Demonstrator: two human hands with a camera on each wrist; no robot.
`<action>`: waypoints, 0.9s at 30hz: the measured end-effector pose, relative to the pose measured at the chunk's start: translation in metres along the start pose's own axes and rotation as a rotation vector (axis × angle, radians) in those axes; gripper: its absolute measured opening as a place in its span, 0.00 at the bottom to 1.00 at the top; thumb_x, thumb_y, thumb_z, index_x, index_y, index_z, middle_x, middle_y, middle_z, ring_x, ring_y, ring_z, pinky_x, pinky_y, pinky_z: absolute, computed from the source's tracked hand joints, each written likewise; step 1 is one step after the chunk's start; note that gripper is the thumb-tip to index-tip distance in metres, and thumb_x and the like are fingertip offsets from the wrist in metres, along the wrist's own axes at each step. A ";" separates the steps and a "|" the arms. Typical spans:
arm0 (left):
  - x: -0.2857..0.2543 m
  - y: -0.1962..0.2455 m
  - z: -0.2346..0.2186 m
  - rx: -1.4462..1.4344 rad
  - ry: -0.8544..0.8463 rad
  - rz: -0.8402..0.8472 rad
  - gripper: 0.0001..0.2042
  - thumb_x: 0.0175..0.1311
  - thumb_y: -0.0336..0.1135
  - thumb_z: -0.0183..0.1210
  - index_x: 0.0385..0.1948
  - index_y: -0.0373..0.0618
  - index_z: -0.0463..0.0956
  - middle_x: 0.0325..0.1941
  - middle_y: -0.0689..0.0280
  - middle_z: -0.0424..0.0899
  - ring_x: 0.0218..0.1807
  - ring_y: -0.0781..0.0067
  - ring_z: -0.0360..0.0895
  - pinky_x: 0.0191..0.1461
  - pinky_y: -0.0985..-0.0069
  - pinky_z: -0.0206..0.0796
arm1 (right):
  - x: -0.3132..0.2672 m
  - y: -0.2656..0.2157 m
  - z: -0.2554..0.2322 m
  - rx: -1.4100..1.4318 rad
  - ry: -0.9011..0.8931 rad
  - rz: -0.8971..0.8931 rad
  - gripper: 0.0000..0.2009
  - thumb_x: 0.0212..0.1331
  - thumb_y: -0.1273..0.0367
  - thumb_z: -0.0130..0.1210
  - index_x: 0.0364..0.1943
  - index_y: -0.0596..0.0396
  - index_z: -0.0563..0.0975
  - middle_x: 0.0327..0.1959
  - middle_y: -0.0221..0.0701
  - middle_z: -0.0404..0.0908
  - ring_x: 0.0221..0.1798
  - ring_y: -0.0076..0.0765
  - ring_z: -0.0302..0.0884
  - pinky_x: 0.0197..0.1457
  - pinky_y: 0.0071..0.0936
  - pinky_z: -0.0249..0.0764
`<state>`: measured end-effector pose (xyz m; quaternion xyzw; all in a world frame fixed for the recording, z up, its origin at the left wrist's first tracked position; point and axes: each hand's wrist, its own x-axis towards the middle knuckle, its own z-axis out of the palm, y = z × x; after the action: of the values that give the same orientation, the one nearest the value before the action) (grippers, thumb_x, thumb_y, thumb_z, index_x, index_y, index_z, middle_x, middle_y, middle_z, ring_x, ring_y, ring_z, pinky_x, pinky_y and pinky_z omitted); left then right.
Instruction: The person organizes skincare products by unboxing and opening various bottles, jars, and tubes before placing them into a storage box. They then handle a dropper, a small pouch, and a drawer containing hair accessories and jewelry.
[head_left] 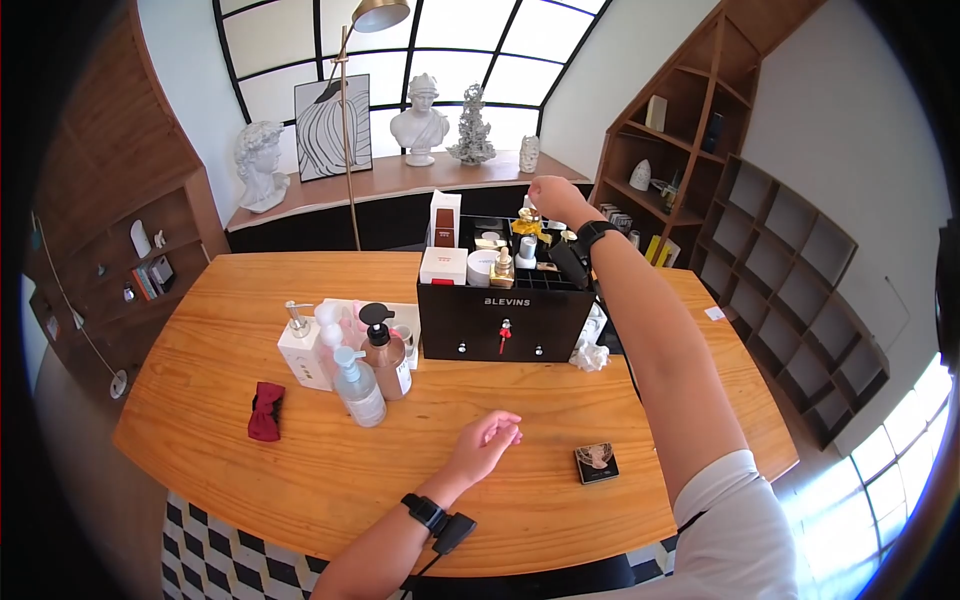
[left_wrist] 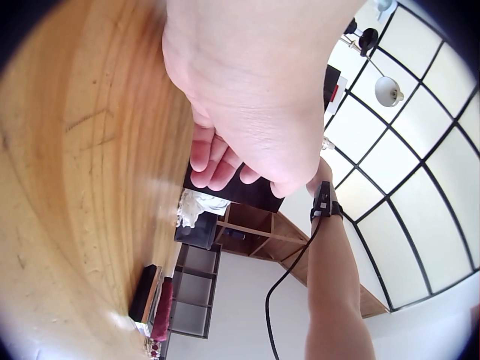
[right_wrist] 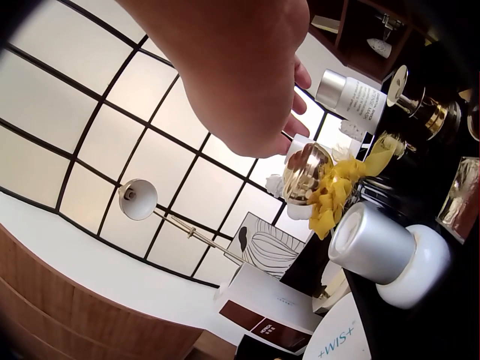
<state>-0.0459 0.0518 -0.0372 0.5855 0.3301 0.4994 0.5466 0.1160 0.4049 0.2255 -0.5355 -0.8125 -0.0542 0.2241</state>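
My right hand (head_left: 562,200) reaches over the back of the black BLEVINS organizer (head_left: 463,325), its fingers bent downward. In the right wrist view its fingertips are right at a smooth white item (right_wrist: 297,145), partly hidden behind a gold cap (right_wrist: 306,174) with a yellow ribbon (right_wrist: 341,184); I cannot tell whether they grip it. Close by are a silver-capped white bottle (right_wrist: 356,99) and a silver-lidded white jar (right_wrist: 382,247). My left hand (head_left: 484,446) hovers low over the wooden table (head_left: 540,520), fingers loosely curled, holding nothing. A small black square case (head_left: 597,463) lies to its right.
Pump bottles (head_left: 360,388) and a white dispenser (head_left: 303,350) stand left of the organizer. A dark red bow (head_left: 266,411) lies at the table's left. White crumpled tissue (head_left: 591,356) sits by the organizer's right corner. Behind stands a ledge with busts (head_left: 420,125) and a lamp.
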 end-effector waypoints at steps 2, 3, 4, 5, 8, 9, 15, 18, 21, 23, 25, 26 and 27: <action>0.001 -0.002 -0.001 0.011 -0.007 -0.001 0.16 0.77 0.40 0.53 0.53 0.35 0.73 0.42 0.60 0.83 0.47 0.72 0.80 0.56 0.72 0.72 | 0.003 0.000 0.000 -0.025 -0.011 0.008 0.15 0.62 0.60 0.50 0.48 0.44 0.84 0.49 0.39 0.85 0.54 0.50 0.81 0.60 0.44 0.76; 0.001 -0.004 -0.001 0.014 -0.011 -0.004 0.16 0.77 0.40 0.53 0.53 0.35 0.73 0.42 0.60 0.83 0.47 0.72 0.80 0.56 0.72 0.72 | 0.002 0.001 0.000 -0.039 -0.020 0.014 0.16 0.62 0.60 0.49 0.48 0.43 0.84 0.50 0.39 0.85 0.55 0.50 0.81 0.61 0.44 0.75; 0.001 -0.005 0.000 0.006 -0.009 -0.006 0.16 0.77 0.40 0.53 0.53 0.35 0.73 0.42 0.60 0.83 0.47 0.72 0.80 0.55 0.72 0.72 | -0.002 0.000 -0.002 -0.070 -0.004 -0.008 0.16 0.62 0.61 0.49 0.50 0.42 0.84 0.51 0.39 0.85 0.56 0.51 0.80 0.62 0.44 0.74; 0.001 -0.005 0.000 -0.003 -0.008 -0.009 0.16 0.77 0.41 0.53 0.52 0.35 0.74 0.41 0.60 0.83 0.47 0.73 0.80 0.55 0.73 0.72 | -0.006 0.000 -0.005 -0.100 0.012 -0.030 0.17 0.62 0.61 0.50 0.51 0.42 0.84 0.52 0.39 0.84 0.57 0.51 0.79 0.64 0.44 0.74; 0.001 0.003 0.001 -0.024 0.001 -0.002 0.16 0.77 0.41 0.53 0.52 0.35 0.74 0.40 0.61 0.83 0.46 0.73 0.80 0.54 0.73 0.72 | -0.031 -0.009 -0.017 -0.037 0.247 -0.137 0.18 0.62 0.62 0.52 0.54 0.48 0.81 0.53 0.44 0.82 0.59 0.54 0.77 0.66 0.44 0.71; -0.001 0.004 0.003 -0.034 0.006 -0.002 0.16 0.77 0.41 0.53 0.52 0.35 0.74 0.39 0.61 0.83 0.45 0.73 0.80 0.54 0.74 0.72 | -0.051 -0.017 -0.029 0.025 0.285 -0.203 0.17 0.62 0.62 0.53 0.53 0.50 0.81 0.52 0.45 0.82 0.58 0.53 0.78 0.63 0.44 0.72; 0.002 -0.008 0.001 0.000 0.017 0.003 0.13 0.76 0.38 0.55 0.50 0.37 0.76 0.40 0.63 0.83 0.44 0.76 0.81 0.50 0.77 0.73 | -0.251 -0.064 -0.080 0.367 -0.240 -0.307 0.21 0.59 0.63 0.63 0.54 0.56 0.78 0.46 0.43 0.82 0.51 0.51 0.80 0.56 0.41 0.75; 0.002 -0.008 0.002 0.069 0.018 0.007 0.11 0.75 0.35 0.55 0.48 0.36 0.77 0.39 0.63 0.84 0.42 0.76 0.81 0.48 0.78 0.73 | -0.347 -0.051 -0.061 0.107 -0.591 -0.393 0.26 0.54 0.63 0.68 0.57 0.56 0.77 0.52 0.43 0.80 0.57 0.52 0.77 0.60 0.40 0.74; 0.003 -0.016 0.001 0.110 0.030 0.004 0.10 0.74 0.33 0.55 0.47 0.36 0.77 0.37 0.63 0.84 0.41 0.76 0.82 0.46 0.79 0.74 | -0.408 -0.029 -0.033 0.165 -0.698 -0.242 0.30 0.48 0.62 0.71 0.57 0.57 0.76 0.53 0.44 0.78 0.59 0.53 0.75 0.61 0.41 0.72; 0.004 -0.015 0.000 0.128 0.043 0.006 0.09 0.74 0.32 0.55 0.47 0.36 0.77 0.37 0.63 0.84 0.40 0.76 0.82 0.46 0.79 0.74 | -0.431 -0.012 -0.013 0.142 -0.628 -0.256 0.31 0.46 0.62 0.71 0.57 0.58 0.76 0.52 0.44 0.78 0.59 0.53 0.75 0.61 0.41 0.72; 0.004 -0.009 0.000 0.154 0.057 0.011 0.09 0.74 0.32 0.56 0.47 0.36 0.77 0.36 0.63 0.84 0.40 0.76 0.82 0.47 0.79 0.74 | -0.439 -0.007 -0.010 0.155 -0.608 -0.191 0.32 0.46 0.62 0.71 0.58 0.58 0.75 0.51 0.44 0.79 0.58 0.54 0.75 0.60 0.40 0.73; 0.004 -0.008 0.000 0.135 0.068 0.007 0.09 0.74 0.32 0.55 0.47 0.36 0.77 0.36 0.63 0.84 0.40 0.76 0.82 0.47 0.79 0.74 | -0.443 -0.007 -0.010 0.163 -0.598 -0.157 0.33 0.45 0.63 0.71 0.58 0.58 0.75 0.51 0.44 0.79 0.57 0.55 0.75 0.60 0.40 0.74; 0.004 -0.006 -0.001 0.118 0.078 0.003 0.09 0.74 0.33 0.55 0.46 0.36 0.77 0.36 0.63 0.84 0.40 0.77 0.82 0.47 0.79 0.74 | -0.446 -0.009 -0.011 0.216 -0.535 -0.113 0.33 0.46 0.62 0.72 0.59 0.58 0.74 0.49 0.43 0.79 0.55 0.52 0.76 0.58 0.39 0.75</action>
<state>-0.0445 0.0570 -0.0427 0.5972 0.3792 0.5023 0.4972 0.2570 0.0207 0.0487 -0.4578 -0.8723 0.1631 0.0543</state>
